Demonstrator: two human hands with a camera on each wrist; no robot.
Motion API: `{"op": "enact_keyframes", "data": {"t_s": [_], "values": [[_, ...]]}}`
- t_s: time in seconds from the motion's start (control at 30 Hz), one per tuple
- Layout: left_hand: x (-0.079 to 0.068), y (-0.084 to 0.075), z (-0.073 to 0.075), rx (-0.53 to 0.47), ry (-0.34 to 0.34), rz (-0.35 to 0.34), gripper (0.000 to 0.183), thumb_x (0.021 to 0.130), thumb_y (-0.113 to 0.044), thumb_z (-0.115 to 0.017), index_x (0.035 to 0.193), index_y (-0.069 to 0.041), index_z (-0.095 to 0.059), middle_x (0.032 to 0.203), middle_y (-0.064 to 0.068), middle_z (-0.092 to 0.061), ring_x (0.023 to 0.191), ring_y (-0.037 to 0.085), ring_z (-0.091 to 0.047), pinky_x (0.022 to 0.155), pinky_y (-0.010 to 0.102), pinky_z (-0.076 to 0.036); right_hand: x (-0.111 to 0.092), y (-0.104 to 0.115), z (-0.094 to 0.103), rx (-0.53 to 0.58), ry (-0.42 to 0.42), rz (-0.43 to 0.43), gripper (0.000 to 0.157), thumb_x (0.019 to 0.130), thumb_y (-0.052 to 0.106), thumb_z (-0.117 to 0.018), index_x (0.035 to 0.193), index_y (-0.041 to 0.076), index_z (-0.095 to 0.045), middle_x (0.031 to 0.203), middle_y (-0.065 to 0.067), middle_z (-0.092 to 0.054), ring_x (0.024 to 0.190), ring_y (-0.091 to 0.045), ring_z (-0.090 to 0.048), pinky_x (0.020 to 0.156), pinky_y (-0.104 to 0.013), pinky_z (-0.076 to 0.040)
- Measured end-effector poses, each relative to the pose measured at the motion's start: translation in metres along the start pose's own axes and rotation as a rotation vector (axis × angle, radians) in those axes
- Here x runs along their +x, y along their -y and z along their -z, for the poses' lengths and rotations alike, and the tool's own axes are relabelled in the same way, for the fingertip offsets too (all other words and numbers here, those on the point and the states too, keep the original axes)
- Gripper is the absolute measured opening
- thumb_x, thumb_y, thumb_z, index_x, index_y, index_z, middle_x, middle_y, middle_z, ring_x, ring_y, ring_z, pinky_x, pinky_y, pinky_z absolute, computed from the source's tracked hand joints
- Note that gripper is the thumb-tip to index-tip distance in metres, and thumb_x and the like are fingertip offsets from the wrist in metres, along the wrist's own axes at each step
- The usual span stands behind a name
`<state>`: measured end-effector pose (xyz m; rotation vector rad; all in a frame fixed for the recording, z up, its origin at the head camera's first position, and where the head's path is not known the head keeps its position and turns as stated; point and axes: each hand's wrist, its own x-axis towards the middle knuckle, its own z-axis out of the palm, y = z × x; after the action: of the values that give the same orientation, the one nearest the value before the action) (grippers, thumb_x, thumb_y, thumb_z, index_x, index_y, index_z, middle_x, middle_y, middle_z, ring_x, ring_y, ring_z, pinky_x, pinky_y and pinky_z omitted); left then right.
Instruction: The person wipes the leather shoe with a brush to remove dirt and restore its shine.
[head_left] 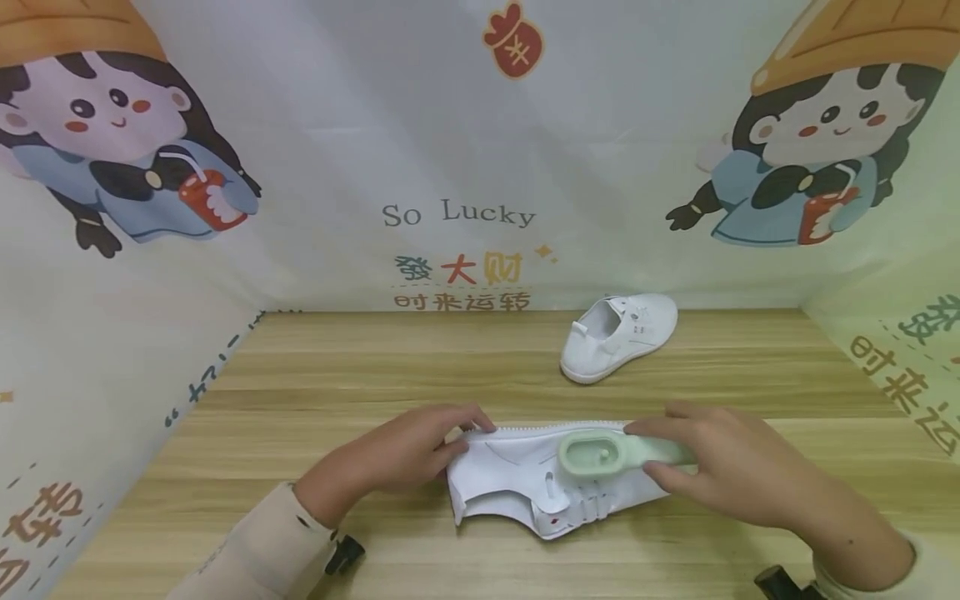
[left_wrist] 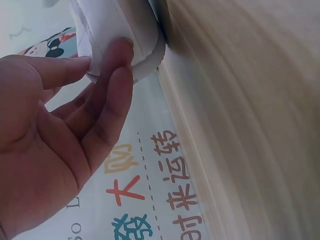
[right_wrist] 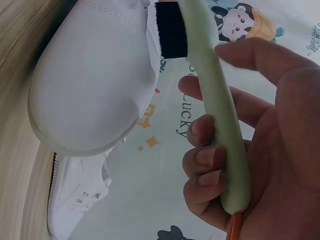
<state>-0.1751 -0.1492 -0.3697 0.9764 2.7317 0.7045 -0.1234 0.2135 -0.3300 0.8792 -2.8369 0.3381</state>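
A white lace-up shoe (head_left: 510,475) lies on its side on the wooden table, its opening toward me and its toe to the right. At the heel, my left hand (head_left: 408,450) holds it between thumb and fingers; the left wrist view shows the fingertips (left_wrist: 122,50) on the white heel. My right hand (head_left: 738,467) grips the handle of a pale green brush (head_left: 592,454), fingers curled round it. Dark bristles (right_wrist: 172,30) face the shoe's upper in the right wrist view; whether they touch it I cannot tell. The hand partly covers the toe in the head view.
A second white shoe (head_left: 637,333) stands upright near the back edge of the wooden table (head_left: 360,367). Printed cloth walls (head_left: 337,167) enclose the back and both sides. An orange cord (right_wrist: 234,225) hangs from the brush handle's end.
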Motion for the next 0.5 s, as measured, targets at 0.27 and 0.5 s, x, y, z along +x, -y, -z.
{"op": "enact_keyframes", "data": {"t_s": [0.27, 0.5], "values": [[-0.001, 0.017, 0.007, -0.039, 0.008, 0.072, 0.03, 0.102, -0.011, -0.053, 0.126, -0.029, -0.058, 0.123, 0.0, -0.066, 0.105, 0.014, -0.061, 0.086, 0.035, -0.051, 0.002, -0.006, 0.0, 0.043, -0.037, 0.016, 0.03, 0.085, 0.033, -0.078, 0.113, 0.029, -0.071, 0.111, 0.006, -0.072, 0.092, -0.013, -0.068, 0.073, -0.038, -0.056], [-0.004, 0.048, 0.021, -0.245, 0.033, 0.164, 0.031, 0.105, -0.007, -0.046, 0.128, -0.024, -0.057, 0.128, 0.012, -0.06, 0.094, 0.019, -0.065, 0.07, 0.031, -0.058, 0.005, -0.006, -0.003, 0.145, 0.058, 0.003, 0.024, 0.094, 0.037, -0.069, 0.113, 0.028, -0.057, 0.093, 0.013, -0.065, 0.075, 0.001, -0.053, 0.064, -0.024, -0.047]]}}
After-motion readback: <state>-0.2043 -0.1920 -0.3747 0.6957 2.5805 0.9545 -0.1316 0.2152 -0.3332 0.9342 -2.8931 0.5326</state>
